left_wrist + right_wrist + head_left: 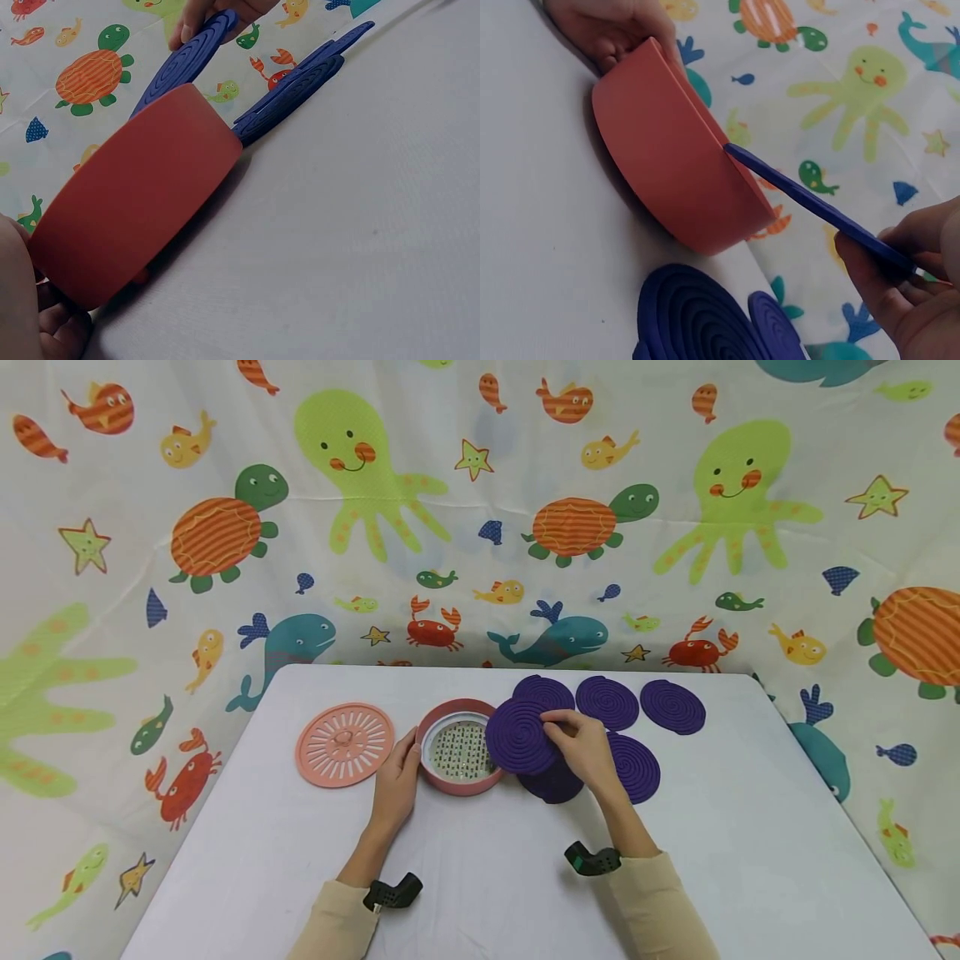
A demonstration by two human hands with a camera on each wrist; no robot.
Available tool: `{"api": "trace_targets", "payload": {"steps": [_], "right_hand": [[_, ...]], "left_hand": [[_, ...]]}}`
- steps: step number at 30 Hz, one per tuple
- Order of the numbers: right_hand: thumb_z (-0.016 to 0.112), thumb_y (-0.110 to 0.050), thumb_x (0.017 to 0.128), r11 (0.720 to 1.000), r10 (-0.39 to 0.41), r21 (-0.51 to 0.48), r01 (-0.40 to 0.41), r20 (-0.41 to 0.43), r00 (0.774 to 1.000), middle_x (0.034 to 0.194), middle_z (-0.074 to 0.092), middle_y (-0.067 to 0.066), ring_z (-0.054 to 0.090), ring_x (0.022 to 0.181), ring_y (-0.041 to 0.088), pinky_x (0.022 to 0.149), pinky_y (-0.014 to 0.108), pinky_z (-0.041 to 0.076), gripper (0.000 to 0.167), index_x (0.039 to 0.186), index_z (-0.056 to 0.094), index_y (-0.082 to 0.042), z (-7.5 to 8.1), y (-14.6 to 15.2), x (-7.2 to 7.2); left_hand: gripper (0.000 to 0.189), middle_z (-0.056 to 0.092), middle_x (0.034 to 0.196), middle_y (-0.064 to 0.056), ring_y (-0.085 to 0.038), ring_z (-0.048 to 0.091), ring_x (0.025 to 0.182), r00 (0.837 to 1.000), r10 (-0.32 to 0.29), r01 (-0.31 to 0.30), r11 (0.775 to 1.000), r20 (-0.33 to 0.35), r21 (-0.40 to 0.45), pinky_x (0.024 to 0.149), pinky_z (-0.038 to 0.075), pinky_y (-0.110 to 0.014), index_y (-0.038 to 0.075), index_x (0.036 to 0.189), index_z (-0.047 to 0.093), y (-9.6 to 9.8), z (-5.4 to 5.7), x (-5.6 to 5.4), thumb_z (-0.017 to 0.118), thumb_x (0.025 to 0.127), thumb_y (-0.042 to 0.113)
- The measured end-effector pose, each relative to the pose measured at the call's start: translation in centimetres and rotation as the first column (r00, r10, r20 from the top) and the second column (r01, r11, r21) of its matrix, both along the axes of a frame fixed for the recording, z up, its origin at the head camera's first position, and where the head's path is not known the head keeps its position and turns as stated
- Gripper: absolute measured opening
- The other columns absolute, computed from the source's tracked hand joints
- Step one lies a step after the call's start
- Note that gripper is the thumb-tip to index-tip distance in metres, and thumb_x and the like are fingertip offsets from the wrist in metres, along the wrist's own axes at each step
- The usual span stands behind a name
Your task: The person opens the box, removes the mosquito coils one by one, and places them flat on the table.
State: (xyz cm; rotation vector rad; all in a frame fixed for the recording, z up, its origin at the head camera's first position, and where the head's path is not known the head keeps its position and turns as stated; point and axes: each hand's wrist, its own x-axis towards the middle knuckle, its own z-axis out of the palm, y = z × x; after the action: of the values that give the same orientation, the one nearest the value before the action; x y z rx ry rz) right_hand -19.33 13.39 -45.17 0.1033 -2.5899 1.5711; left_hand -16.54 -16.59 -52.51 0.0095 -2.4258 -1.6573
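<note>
My left hand (397,781) grips the left side of a round pink mosquito coil holder (461,788). The holder lies uncovered, showing a metal mesh and a white ring inside. My right hand (587,747) pinches the right edge of a purple mosquito coil (519,739) between thumb and fingers. That coil is tilted, its far edge at the holder's right rim; in the right wrist view the coil (802,199) seems to touch the rim. To the holder's left lies its slotted pink lid (330,764). Part of the holder's inside is hidden by the coil.
More purple coils lie on the white table (480,877) to the right: a back one (542,689), another (607,702), a far right one (672,707), one beside my right wrist (637,768) and one under the held coil (557,787). A patterned curtain (480,527) hangs behind.
</note>
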Motion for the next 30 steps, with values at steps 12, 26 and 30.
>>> {"api": "trace_targets", "payload": {"steps": [12, 26, 30], "right_hand": [[0.066, -0.011, 0.096, 0.999, -0.029, -0.015, 0.029, 0.0, 1.0, 0.113, 0.074, 0.015, 0.069, 0.103, 0.025, 0.078, 0.005, 0.049, 0.019, 0.111, 0.075, -0.005, -0.1, 1.6, 0.2], [0.066, -0.013, 0.096, 0.998, -0.069, -0.013, 0.069, -0.008, 0.998, 0.113, 0.074, 0.016, 0.064, 0.087, 0.003, 0.073, 0.007, 0.05, 0.02, 0.112, 0.075, -0.004, -0.4, 3.5, 0.2], [0.066, -0.014, 0.097, 0.997, -0.079, -0.003, 0.079, -0.011, 0.997, 0.114, 0.074, 0.016, 0.062, 0.088, -0.002, 0.075, 0.005, 0.049, 0.021, 0.113, 0.075, -0.004, -0.6, 4.2, 0.2]], "left_hand": [[0.048, 0.052, 0.151, -0.011, -0.025, 0.044, 0.144, 1.0, 0.0, 0.0, 1.0, 0.006, -0.008, 0.119, 0.039, -0.044, 0.008, 0.149, 0.047, -0.1, -0.1, 0.0, 0.042, 0.108, 0.033], [0.047, 0.053, 0.15, -0.011, -0.025, 0.045, 0.144, 1.0, 0.006, -0.006, 1.0, 0.002, 0.005, 0.118, 0.04, -0.043, 0.008, 0.148, 0.049, 0.0, 0.0, 0.2, 0.043, 0.108, 0.031], [0.047, 0.053, 0.151, -0.009, -0.022, 0.045, 0.144, 1.0, 0.005, -0.005, 1.0, 0.012, 0.006, 0.119, 0.039, -0.041, 0.009, 0.149, 0.048, 0.0, -0.1, 0.1, 0.043, 0.108, 0.032]]}}
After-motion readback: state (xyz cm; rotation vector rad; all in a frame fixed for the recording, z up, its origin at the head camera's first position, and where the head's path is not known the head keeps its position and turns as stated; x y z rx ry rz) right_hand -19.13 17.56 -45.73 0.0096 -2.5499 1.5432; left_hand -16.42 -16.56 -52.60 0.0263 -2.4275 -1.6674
